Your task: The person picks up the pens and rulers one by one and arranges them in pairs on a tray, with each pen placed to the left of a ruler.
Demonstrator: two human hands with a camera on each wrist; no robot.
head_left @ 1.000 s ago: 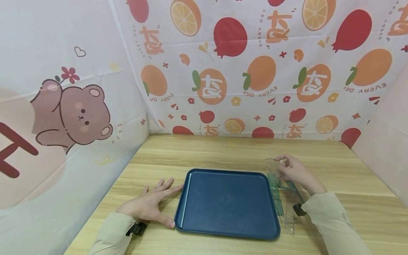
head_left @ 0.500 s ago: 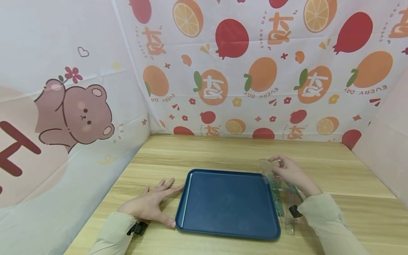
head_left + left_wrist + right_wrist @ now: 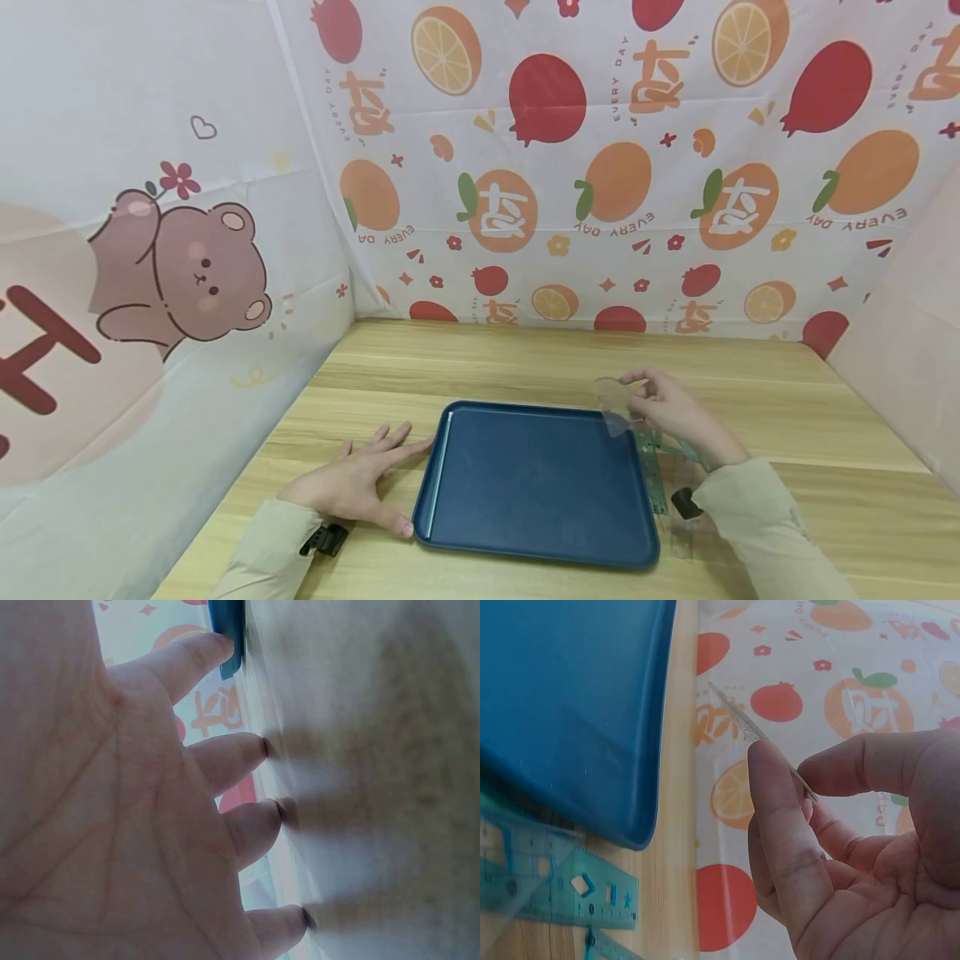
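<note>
My right hand (image 3: 671, 417) pinches a clear protractor (image 3: 613, 404) between thumb and fingers, above the far right corner of the blue tray (image 3: 540, 483). In the right wrist view the protractor (image 3: 739, 716) shows nearly edge-on, with fine tick marks. My left hand (image 3: 352, 487) rests beside the tray's left side, fingers spread, with thumb and forefinger at the rim. A thin pale rod (image 3: 441, 471), maybe a pencil, lies in the tray along its left side.
Right of the tray lies a green see-through ruler (image 3: 657, 479) with cut-out shapes. A clear ruler (image 3: 682, 537) and another green piece lie partly under my right wrist. A printed cloth (image 3: 555, 192) hangs behind the wooden table (image 3: 465, 358).
My right hand has carried the protractor leftward, from above the rulers to over the tray's far right corner. The left hand has stayed at the tray's left edge.
</note>
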